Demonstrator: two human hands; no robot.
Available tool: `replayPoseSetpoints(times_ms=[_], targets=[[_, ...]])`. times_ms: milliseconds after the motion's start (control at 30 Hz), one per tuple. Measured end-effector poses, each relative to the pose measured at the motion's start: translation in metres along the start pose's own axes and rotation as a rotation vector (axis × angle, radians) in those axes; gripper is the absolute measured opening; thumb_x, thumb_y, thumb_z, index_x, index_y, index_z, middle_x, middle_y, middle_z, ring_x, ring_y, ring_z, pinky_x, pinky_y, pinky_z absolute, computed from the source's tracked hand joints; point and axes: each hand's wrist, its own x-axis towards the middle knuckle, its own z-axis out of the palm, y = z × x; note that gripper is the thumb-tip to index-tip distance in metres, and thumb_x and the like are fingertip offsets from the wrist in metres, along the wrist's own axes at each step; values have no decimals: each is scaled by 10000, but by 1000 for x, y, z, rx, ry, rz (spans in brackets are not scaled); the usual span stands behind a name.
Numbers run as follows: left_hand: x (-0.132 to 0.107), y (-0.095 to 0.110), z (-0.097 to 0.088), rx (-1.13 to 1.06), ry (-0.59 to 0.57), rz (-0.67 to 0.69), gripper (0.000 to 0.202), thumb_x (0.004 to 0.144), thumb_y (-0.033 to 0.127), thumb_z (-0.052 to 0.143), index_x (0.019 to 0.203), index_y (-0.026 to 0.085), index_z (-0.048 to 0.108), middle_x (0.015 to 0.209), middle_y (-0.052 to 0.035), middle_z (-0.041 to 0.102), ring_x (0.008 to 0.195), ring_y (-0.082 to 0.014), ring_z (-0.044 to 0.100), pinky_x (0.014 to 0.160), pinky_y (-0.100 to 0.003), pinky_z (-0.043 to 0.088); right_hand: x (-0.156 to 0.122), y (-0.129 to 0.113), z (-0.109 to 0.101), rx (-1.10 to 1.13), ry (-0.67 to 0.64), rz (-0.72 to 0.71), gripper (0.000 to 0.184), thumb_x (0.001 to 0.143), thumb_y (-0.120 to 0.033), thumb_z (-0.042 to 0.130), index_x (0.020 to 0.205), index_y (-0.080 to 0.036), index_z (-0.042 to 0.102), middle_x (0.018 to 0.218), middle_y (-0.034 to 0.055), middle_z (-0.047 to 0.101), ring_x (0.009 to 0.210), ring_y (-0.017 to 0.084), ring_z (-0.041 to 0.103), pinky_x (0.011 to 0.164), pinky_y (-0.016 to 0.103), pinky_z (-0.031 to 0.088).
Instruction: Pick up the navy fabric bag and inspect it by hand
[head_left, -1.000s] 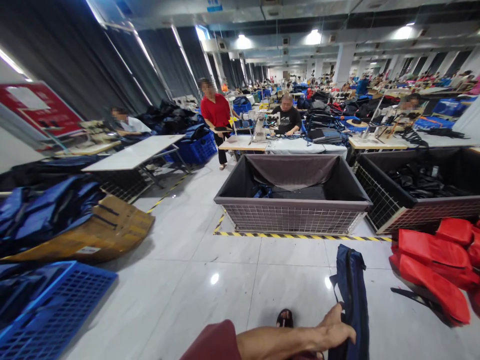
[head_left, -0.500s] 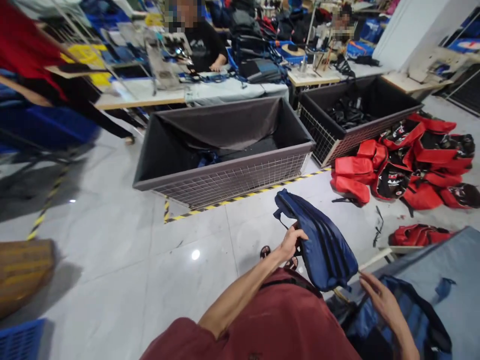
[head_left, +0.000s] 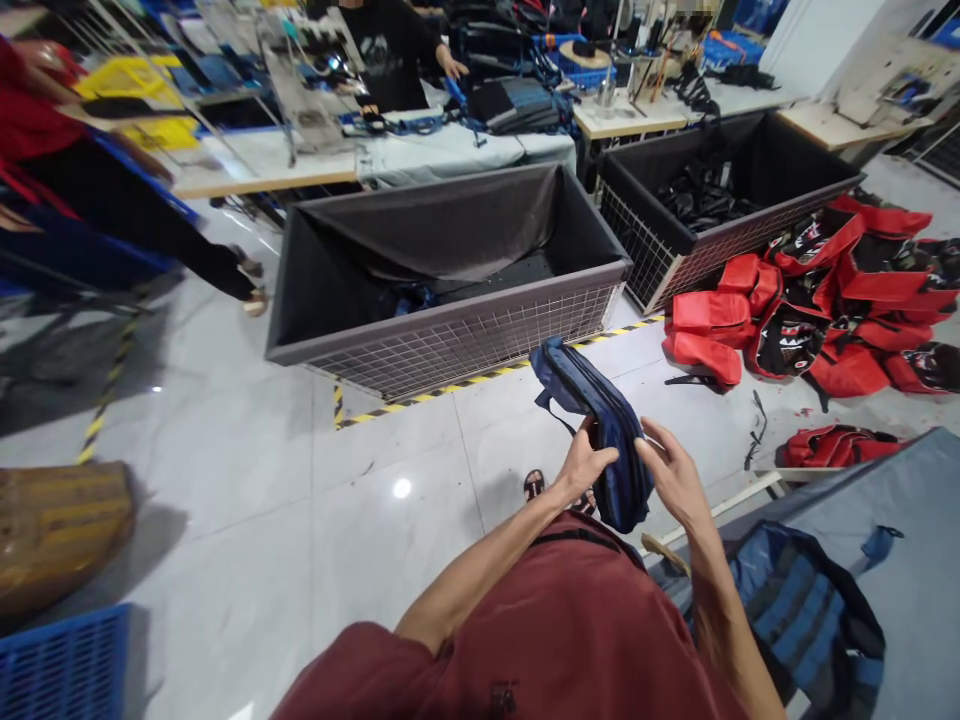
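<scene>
I hold a navy blue backpack (head_left: 600, 420) up in front of me with both hands. My left hand (head_left: 583, 462) grips its left side near a strap. My right hand (head_left: 671, 470) presses against its right side with the fingers spread over the fabric. The backpack points away from me toward a large wire bin lined with dark cloth (head_left: 450, 335). Another blue backpack (head_left: 806, 610) lies on the grey-covered table (head_left: 907, 500) at my lower right.
A second wire bin (head_left: 705, 250) with black pieces stands at the right. Red bags (head_left: 817, 320) are heaped on the floor beside it. A cardboard box (head_left: 52, 525) and a blue crate (head_left: 60, 665) sit at left. People work at sewing tables (head_left: 277, 165) behind the bins.
My right hand has come up from the table and taken hold of the backpack's right side. The backpack now sits more upright and closer between both hands.
</scene>
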Motion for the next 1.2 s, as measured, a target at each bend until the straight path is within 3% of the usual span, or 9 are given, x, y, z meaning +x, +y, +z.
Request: replayPoseSetpoints(times_ms=[133, 267, 367, 467, 633, 733, 867, 1000, 1200], targets=[[-6, -3, 7, 177, 33, 24, 743, 770, 194, 784, 1479, 167, 560, 1386, -172, 729, 1233, -326, 684, 1119, -498, 545, 15, -24, 48, -106, -8, -110, 716, 1007, -696, 693, 1510, -186, 707, 1542, 155, 686, 1432, 349, 639, 1281, 519, 466], [-15, -1, 2, 118, -10, 84, 957, 716, 222, 864, 1578, 184, 451, 1610, -215, 594, 1465, -358, 585, 1276, -529, 451, 19, -32, 59, -123, -6, -153, 646, 1105, -691, 496, 1365, -171, 776, 1316, 150, 787, 1180, 308, 745, 1080, 410, 579], [-16, 8, -6, -77, -102, 34, 917, 713, 307, 896, 1539, 200, 512, 1545, -181, 663, 1463, -381, 606, 1282, -556, 444, 21, -24, 49, -30, -79, -109, 679, 1078, -746, 543, 1293, -151, 791, 1139, 124, 805, 1006, 290, 754, 901, 338, 601], [-15, 25, -11, -199, -82, 65, 734, 844, 479, 870, 1456, 179, 596, 1460, -188, 731, 1405, -380, 663, 1254, -540, 467, 19, -12, 42, 48, -161, -87, 701, 1044, -776, 600, 1257, -136, 793, 1057, 103, 793, 984, 289, 737, 900, 318, 594], [-13, 45, -16, -18, 194, 84, 656, 911, 667, 800, 1325, 172, 682, 1423, -170, 747, 1354, -359, 664, 1209, -466, 483, 5, 2, 49, 28, -203, -27, 749, 991, -830, 626, 1196, -133, 810, 987, 92, 778, 904, 278, 712, 818, 303, 580], [-14, 41, -17, 63, 154, 49, 640, 923, 736, 732, 1194, 156, 749, 1264, -154, 793, 1229, -362, 690, 1100, -447, 531, -2, 9, 56, 75, -196, 33, 755, 925, -857, 676, 1128, -146, 828, 943, 92, 778, 870, 288, 712, 779, 311, 592], [-19, 32, -15, 92, 143, 51, 621, 947, 722, 686, 1204, 164, 771, 1239, -138, 801, 1193, -352, 692, 1087, -440, 523, -5, 14, 55, 159, -205, 166, 770, 839, -874, 748, 1091, -153, 844, 887, 84, 767, 831, 299, 702, 705, 319, 597], [-25, 34, -13, 189, 155, 66, 608, 954, 739, 659, 1114, 167, 788, 1148, -141, 808, 1121, -352, 707, 1021, -441, 534, -8, 10, 52, 265, -171, 296, 822, 739, -867, 839, 1123, -141, 851, 915, 78, 780, 875, 313, 716, 765, 332, 616], [-34, 38, -14, 258, 209, 84, 620, 955, 773, 648, 1086, 184, 789, 1071, -125, 789, 1045, -327, 697, 977, -427, 548, -7, 2, 53, 318, -155, 284, 771, 735, -812, 873, 1098, -132, 859, 906, 73, 787, 810, 280, 712, 697, 304, 601]])
